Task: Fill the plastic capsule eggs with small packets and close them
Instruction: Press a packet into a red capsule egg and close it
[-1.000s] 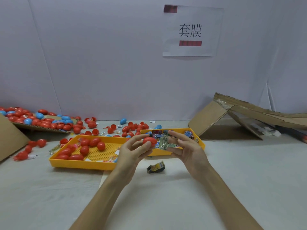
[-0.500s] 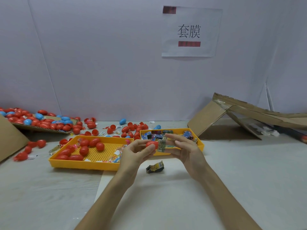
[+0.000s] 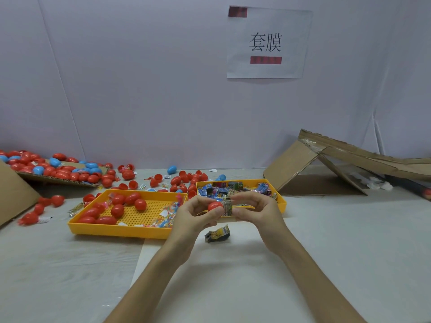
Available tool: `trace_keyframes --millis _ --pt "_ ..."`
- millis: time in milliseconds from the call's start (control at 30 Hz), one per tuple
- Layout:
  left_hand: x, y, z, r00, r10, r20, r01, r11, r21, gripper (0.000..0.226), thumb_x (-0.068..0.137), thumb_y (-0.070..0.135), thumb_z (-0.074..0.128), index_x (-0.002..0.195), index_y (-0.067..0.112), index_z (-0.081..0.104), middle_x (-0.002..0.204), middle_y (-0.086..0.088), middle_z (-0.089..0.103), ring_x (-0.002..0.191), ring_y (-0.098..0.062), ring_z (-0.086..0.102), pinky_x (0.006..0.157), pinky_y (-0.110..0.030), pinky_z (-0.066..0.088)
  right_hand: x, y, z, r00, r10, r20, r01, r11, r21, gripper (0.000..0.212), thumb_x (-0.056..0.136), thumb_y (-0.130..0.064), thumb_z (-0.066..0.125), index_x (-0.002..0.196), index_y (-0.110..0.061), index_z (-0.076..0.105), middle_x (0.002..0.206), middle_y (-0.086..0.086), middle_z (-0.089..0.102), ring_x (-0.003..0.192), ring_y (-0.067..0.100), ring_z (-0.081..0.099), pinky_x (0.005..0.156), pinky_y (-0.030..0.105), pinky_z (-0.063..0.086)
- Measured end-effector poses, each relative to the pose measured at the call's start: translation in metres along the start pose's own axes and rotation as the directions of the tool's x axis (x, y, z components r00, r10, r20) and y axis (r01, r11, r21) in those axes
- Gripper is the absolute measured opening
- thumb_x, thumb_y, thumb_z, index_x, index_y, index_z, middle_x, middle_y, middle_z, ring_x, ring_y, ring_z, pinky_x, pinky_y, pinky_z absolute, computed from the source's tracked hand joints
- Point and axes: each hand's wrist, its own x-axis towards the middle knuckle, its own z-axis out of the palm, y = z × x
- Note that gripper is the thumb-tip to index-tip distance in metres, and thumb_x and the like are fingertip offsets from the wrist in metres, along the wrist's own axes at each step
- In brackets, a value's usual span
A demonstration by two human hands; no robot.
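My left hand (image 3: 196, 215) grips a red capsule egg (image 3: 214, 205) between thumb and fingers, above the table's middle. My right hand (image 3: 255, 209) pinches a small printed packet (image 3: 226, 207) that sits pressed against the egg's right end. Whether the egg is open or closed is hidden by the packet and fingers. One crumpled packet (image 3: 217, 233) lies on the table just below my hands. Behind them, a yellow tray (image 3: 281, 201) holds several packets. Another yellow tray (image 3: 116, 229) at left holds several red eggs.
Loose red and blue eggs (image 3: 70, 171) are heaped on a cardboard sheet (image 3: 56, 181) at the far left and scattered before the wall. A collapsed cardboard box (image 3: 326, 164) leans at the right. Another cardboard flap (image 3: 11, 194) stands at the left edge.
My hands have drawn together. The packet in my right hand has moved left until it meets the egg in my left hand, and both sit slightly lower in front of the packet tray.
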Motion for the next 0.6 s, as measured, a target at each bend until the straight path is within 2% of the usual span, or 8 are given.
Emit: trace_keyframes --millis 100,233,300,400,600 --pt "-0.0004 0.0004 0.0009 1.000 -0.001 0.001 0.001 1.000 -0.011 0.050 0.063 0.038 0.082 0.101 0.010 0.070 0.094 0.000 0.074 0.088 -0.018 0.072 0.072 -0.026 0.059 0.0001 0.0004 0.0009 1.000 -0.005 -0.009 0.005 1.000 -0.025 0.026 0.079 0.002 0.079 0.087 -0.023 0.078 0.097 0.004 0.076 0.095 0.024 0.073 0.076 0.034 0.060" --pt "-0.0015 0.0008 0.0011 1.000 0.006 0.017 -0.005 1.000 -0.013 0.054 0.060 0.042 0.083 0.101 0.010 0.070 0.092 0.003 0.073 0.088 -0.015 0.072 0.071 -0.025 0.058 -0.0008 0.0013 0.0014 1.000 -0.020 0.006 0.021 0.998 -0.066 0.017 0.087 -0.009 0.074 0.097 -0.022 0.077 0.101 0.001 0.076 0.100 0.019 0.071 0.081 0.034 0.060" --pt "-0.0017 0.0010 0.0013 1.000 0.001 0.024 -0.001 1.000 -0.007 0.053 0.061 0.041 0.083 0.102 0.011 0.070 0.091 0.004 0.073 0.088 -0.014 0.072 0.070 -0.024 0.058 -0.0014 0.0014 0.0023 1.000 -0.025 0.017 0.027 0.997 -0.075 0.017 0.092 -0.010 0.070 0.101 -0.021 0.077 0.102 -0.002 0.075 0.098 0.018 0.071 0.077 0.033 0.061" --pt "-0.0019 0.0020 0.0012 1.000 0.005 0.020 -0.006 1.000 0.009 0.050 0.063 0.040 0.082 0.105 0.016 0.069 0.094 0.005 0.074 0.088 -0.013 0.072 0.068 -0.023 0.057 -0.0014 0.0011 0.0044 0.999 -0.030 0.023 0.032 0.996 -0.087 0.018 0.091 -0.004 0.070 0.097 -0.018 0.078 0.098 -0.001 0.076 0.090 0.017 0.072 0.069 0.027 0.058" --pt "-0.0024 0.0022 0.0013 1.000 0.019 -0.005 -0.019 0.999 0.049 0.042 0.063 0.041 0.081 0.099 0.020 0.072 0.092 0.005 0.075 0.088 -0.011 0.072 0.066 -0.021 0.057 -0.0009 0.0047 0.0064 0.999 -0.026 0.048 0.030 0.997 -0.077 0.017 0.083 0.001 0.077 0.089 -0.015 0.076 0.093 0.005 0.074 0.084 0.024 0.073 0.066 0.028 0.058"
